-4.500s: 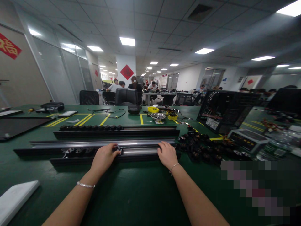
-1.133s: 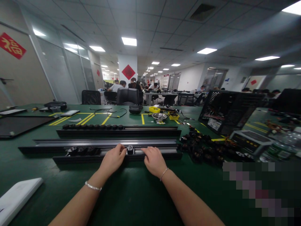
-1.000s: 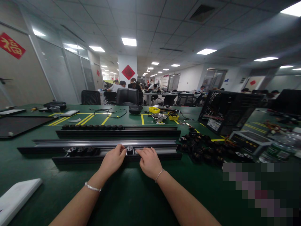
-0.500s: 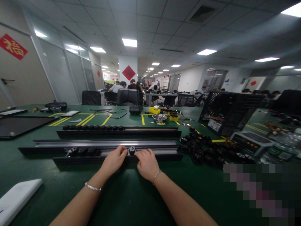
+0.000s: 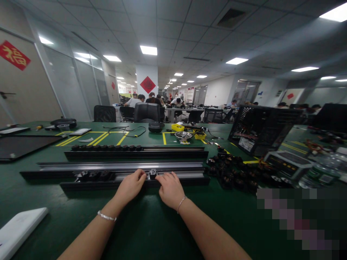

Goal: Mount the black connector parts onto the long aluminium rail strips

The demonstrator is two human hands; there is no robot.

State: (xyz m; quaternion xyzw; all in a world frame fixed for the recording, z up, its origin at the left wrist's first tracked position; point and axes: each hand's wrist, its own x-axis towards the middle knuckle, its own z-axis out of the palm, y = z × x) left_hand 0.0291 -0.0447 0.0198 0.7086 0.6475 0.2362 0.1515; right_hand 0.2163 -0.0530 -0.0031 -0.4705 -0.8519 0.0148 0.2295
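A small black part with a pale top face sits in the nearest black metal rail, which has a silvery channel. From its left side, my left hand reaches in with thumb and index finger pinched together; what they grip, if anything, is hidden. On the part's right side, my right hand has its fingers curled, with fingertips against the part and the rail. Further left along this rail stand several similar black parts. Just behind lies a longer rail with a silvery channel.
A third rail at the back carries a row of black parts. Right of the rails lies a heap of black parts, with an open computer case behind. A white object rests at the near left; people sit beyond.
Both hands stay at the same black part on the nearest rail, with hardly any movement. The view has shifted very slightly.
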